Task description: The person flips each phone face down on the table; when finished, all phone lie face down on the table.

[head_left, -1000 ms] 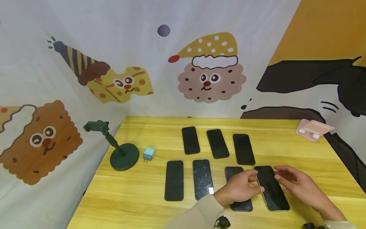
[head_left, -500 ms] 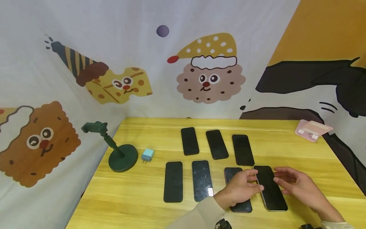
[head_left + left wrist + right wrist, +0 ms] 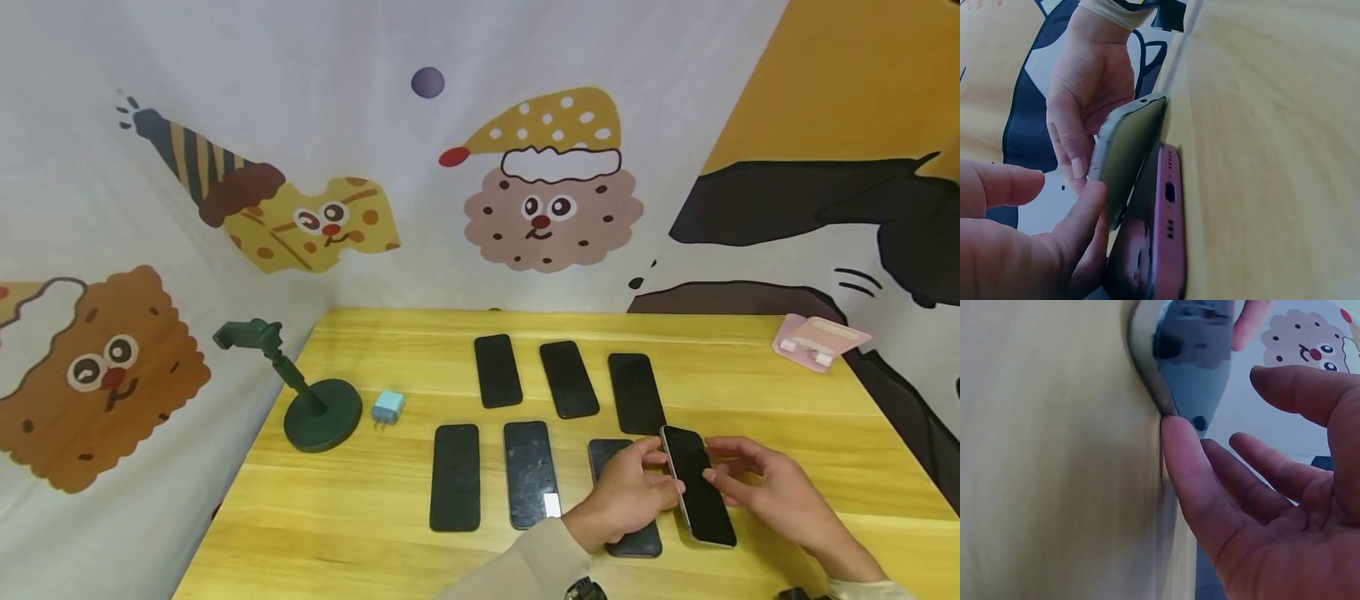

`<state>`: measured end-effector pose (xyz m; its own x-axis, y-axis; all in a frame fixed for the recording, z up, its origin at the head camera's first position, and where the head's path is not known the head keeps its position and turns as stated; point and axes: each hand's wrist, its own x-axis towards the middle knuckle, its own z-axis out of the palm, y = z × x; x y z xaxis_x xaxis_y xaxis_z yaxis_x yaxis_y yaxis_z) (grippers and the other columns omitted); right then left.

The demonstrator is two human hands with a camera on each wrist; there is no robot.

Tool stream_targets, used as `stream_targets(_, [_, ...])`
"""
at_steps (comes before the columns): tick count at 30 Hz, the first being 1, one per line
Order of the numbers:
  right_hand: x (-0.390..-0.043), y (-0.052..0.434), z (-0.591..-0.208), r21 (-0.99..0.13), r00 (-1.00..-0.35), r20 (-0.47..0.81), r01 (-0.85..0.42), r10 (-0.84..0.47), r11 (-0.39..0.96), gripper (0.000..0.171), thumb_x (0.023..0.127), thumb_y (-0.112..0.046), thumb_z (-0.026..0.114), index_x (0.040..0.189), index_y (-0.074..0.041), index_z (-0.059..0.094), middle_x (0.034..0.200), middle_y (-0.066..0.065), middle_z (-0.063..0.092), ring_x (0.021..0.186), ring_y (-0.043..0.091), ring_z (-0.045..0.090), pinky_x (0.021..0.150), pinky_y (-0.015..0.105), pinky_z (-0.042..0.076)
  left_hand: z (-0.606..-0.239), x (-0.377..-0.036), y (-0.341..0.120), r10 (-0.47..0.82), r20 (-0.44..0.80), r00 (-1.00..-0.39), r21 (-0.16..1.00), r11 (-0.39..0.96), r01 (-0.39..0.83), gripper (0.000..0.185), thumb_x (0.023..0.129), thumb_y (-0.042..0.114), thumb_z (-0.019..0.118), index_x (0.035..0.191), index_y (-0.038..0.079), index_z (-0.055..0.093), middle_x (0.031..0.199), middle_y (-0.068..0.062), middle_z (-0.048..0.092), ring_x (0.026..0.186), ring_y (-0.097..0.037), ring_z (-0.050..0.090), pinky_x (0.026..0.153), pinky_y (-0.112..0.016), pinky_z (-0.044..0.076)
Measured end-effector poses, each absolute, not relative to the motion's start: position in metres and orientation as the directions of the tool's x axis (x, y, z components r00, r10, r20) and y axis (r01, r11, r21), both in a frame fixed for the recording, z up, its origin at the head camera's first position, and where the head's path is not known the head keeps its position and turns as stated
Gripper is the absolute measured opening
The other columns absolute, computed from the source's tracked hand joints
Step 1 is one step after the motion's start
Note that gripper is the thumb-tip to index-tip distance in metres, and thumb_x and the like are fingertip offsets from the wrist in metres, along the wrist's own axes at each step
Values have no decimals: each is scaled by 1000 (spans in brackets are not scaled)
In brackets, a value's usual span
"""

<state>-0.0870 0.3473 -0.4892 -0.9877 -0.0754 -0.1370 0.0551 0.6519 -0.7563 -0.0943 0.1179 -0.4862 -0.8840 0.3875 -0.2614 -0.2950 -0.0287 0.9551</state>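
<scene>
A black-screened smartphone (image 3: 699, 492) with a silver frame is held between the two hands at the right front of the table. It is tilted, and its silver left edge shows. The left hand (image 3: 626, 493) has its fingertips and thumb at that left edge. On the opposite edge, the right hand (image 3: 772, 492) holds with curved fingers, the thumb near the screen's rim. Beneath the left hand lies another smartphone (image 3: 637, 543), partly covered; its pink frame (image 3: 1170, 225) and charging port show in the left wrist view. In the right wrist view, one right fingertip (image 3: 1179, 434) meets the held phone's corner.
Two more smartphones lie in the front row, a black one (image 3: 454, 477) and one with a reflective screen (image 3: 532, 475). Behind are three others (image 3: 498, 371). A green phone stand (image 3: 322, 417) and blue charger plug (image 3: 387, 406) are left; a pink stand (image 3: 817, 343) sits back right.
The silver-framed smartphone has shifted left and tilted from its flatter position. The right hand has moved left along with it, while the left hand has shifted only slightly.
</scene>
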Motion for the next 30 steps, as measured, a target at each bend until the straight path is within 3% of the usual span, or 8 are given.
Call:
stream_targets(9, [-84, 340, -482, -749, -982, -150, 37, -116, 662, 52, 99, -34, 77, 139, -4, 64, 132, 19, 70, 98, -5, 64, 72, 26, 63, -486, -96, 125, 422, -249, -872, 929, -150, -338, 60, 92, -14, 67, 146, 9, 60, 121, 2, 63, 92, -9, 67, 79, -27, 64])
stream_targets(17, [-82, 336, -479, -740, -976, -98, -60, -195, 670, 45, 103, -36, 71, 139, -9, 64, 137, 14, 69, 107, -3, 64, 79, 23, 60, -492, -100, 129, 495, -232, -838, 875, -270, -402, 51, 96, -15, 65, 139, 12, 67, 122, -3, 64, 96, -23, 74, 81, -30, 65])
stream_targets(20, [-83, 339, -477, -713, -976, -91, -73, -196, 698, 45, 104, -36, 70, 140, -11, 64, 137, 12, 69, 108, -3, 63, 81, 21, 56, -494, -101, 131, 529, -241, -814, 871, -253, -421, 53, 97, -12, 64, 139, 21, 68, 125, -3, 63, 96, -25, 75, 80, -32, 66])
stream_targets(24, [-82, 342, -472, -718, -976, -112, -49, -184, 694, 48, 104, -33, 70, 143, -7, 61, 140, 18, 67, 106, -2, 65, 79, 21, 57, -496, -101, 133, 578, -269, -771, 863, -211, -459, 62, 98, -13, 63, 143, 29, 63, 135, -7, 56, 101, -32, 74, 85, -43, 66])
stream_targets(30, [-82, 345, -468, -690, -987, -108, -10, -117, 724, 47, 102, -24, 73, 141, -1, 63, 132, 19, 71, 97, -4, 66, 74, 21, 57, -496, -99, 136, 573, -315, -756, 860, -165, -483, 61, 98, -13, 64, 146, 25, 61, 146, -8, 53, 112, -36, 71, 91, -52, 64])
